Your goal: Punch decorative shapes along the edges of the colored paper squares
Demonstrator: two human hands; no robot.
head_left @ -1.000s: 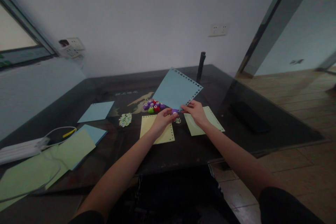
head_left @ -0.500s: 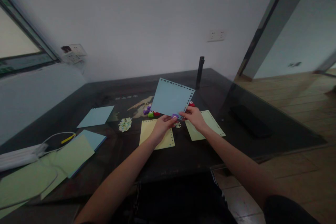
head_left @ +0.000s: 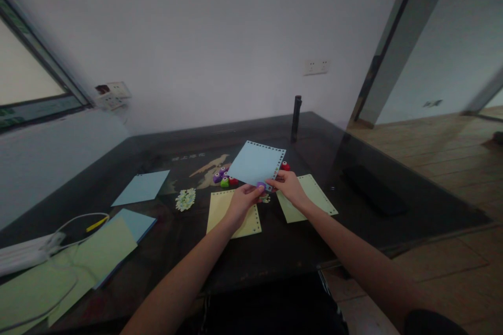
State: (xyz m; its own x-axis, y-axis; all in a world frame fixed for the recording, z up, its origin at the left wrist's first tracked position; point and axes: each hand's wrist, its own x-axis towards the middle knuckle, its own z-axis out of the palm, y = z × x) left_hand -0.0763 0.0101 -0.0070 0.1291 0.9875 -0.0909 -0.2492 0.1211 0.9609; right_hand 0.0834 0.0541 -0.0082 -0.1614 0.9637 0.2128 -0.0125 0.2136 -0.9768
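From where I'm watching, the desk (head_left: 275, 251) carries everything. Mid-desk, my left hand (head_left: 240, 203) and right hand (head_left: 290, 187) meet under a raised sheet (head_left: 256, 163). Behind that sheet sits a cluster of punches (head_left: 222, 177). One flat sheet (head_left: 215, 209) lies under my left hand, another (head_left: 314, 193) under my right. Left of the punches there's a pile of cutouts (head_left: 185, 199), further left a lone sheet (head_left: 142, 187). A paper stack (head_left: 98, 248) and a cable (head_left: 74, 220) sit at the near left corner. A post (head_left: 295, 118) stands at the far edge.
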